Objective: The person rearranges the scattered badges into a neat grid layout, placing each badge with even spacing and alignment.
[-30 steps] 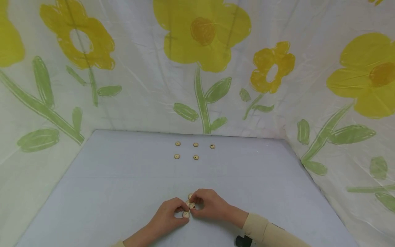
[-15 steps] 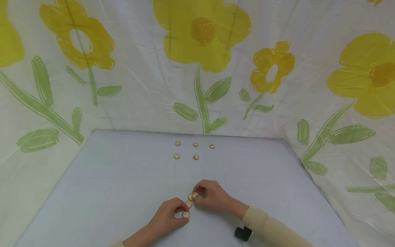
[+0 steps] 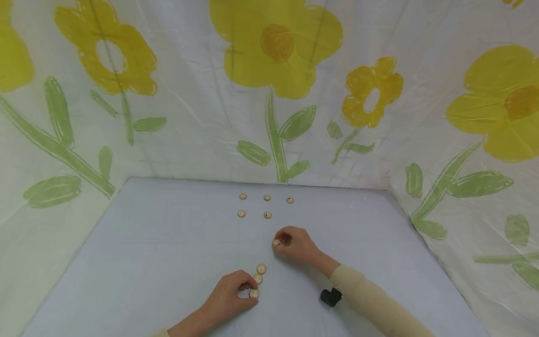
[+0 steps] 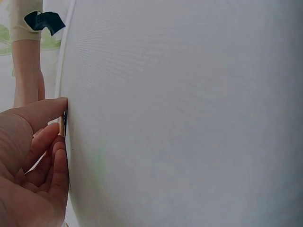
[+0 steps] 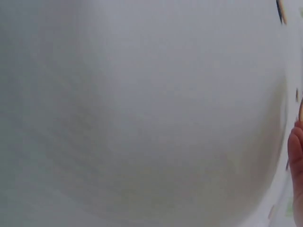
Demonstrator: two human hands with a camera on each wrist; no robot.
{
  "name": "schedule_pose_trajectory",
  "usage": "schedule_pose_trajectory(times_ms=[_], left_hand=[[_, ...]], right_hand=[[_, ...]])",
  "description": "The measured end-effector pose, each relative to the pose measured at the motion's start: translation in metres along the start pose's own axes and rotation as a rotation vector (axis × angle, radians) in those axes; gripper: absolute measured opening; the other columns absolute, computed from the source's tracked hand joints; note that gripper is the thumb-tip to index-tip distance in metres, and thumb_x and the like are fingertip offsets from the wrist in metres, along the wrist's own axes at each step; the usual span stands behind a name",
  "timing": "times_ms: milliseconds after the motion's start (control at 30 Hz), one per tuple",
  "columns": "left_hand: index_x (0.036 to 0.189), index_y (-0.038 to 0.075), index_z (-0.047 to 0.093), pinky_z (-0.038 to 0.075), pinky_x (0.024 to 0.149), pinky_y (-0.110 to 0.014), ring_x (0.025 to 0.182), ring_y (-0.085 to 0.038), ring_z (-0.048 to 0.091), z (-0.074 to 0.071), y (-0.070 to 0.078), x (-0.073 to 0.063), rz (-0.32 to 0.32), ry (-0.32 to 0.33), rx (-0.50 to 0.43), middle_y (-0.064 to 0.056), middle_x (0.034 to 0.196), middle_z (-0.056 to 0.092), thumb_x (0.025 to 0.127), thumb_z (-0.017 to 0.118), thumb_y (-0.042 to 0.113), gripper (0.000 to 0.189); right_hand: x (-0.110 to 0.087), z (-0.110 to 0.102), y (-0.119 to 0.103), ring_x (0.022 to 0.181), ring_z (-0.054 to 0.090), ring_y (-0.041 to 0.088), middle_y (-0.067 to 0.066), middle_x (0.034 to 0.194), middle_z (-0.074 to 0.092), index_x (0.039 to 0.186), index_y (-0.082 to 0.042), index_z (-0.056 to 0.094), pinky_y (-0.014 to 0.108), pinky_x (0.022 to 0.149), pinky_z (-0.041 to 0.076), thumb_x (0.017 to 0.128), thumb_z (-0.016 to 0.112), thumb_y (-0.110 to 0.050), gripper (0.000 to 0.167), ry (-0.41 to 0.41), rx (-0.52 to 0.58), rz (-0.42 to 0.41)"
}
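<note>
My left hand (image 3: 231, 292) rests low on the table, thumb and finger around a small round wooden disc (image 3: 254, 293) with dark marks. In the left wrist view that disc (image 4: 62, 124) shows edge-on between the fingertips. Two more discs sit just beyond it in a short line, the nearer disc (image 3: 258, 279) and the farther disc (image 3: 261, 268). My right hand (image 3: 296, 245) pinches another marked disc (image 3: 276, 242) over the middle of the table. Only a few fingers of the right hand (image 5: 296, 161) show at the edge of the right wrist view.
Toward the back of the table (image 3: 177, 220) lie several like discs in two rows: three in the back row, including a right-hand disc (image 3: 290, 200), and two in front, including a left-hand disc (image 3: 242, 214). A flower-printed curtain (image 3: 189, 117) encloses the table. A black device (image 3: 331, 296) is at the right wrist.
My right hand has carried its disc away from the near group, forward and slightly right toward the back rows. The left hand keeps its place.
</note>
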State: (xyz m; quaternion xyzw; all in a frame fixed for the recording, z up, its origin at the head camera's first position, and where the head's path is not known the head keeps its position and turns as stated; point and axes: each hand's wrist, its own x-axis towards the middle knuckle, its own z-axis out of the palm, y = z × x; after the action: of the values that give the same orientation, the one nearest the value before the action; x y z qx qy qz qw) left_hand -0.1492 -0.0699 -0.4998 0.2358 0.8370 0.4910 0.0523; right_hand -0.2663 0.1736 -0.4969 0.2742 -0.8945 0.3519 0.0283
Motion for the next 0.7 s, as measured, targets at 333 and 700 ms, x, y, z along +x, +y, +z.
schedule_pose_trajectory(times_ms=[333,700], left_hand=[[0.091,0.014,0.067,0.052,0.075,-0.024,0.083,-0.005,0.057,0.001,-0.002,-0.001,0.009,0.011,0.006,0.01,0.088,0.062,0.075,0.081,0.008,0.021],[0.092,0.015,0.067,0.052,0.077,-0.024,0.085,-0.005,0.058,0.001,-0.003,-0.002,-0.004,0.007,-0.003,0.01,0.091,0.062,0.076,0.081,0.009,0.022]], right_hand=[[0.018,-0.014,0.024,0.077,0.058,0.01,-0.005,0.083,0.064,0.095,-0.011,0.071,0.027,0.069,0.051,0.08,0.076,-0.011,0.015,0.061,-0.037,0.071],[0.032,-0.02,0.045,0.077,0.058,0.011,-0.003,0.082,0.064,0.093,-0.01,0.071,0.028,0.07,0.05,0.08,0.074,-0.011,0.013,0.114,-0.049,0.154]])
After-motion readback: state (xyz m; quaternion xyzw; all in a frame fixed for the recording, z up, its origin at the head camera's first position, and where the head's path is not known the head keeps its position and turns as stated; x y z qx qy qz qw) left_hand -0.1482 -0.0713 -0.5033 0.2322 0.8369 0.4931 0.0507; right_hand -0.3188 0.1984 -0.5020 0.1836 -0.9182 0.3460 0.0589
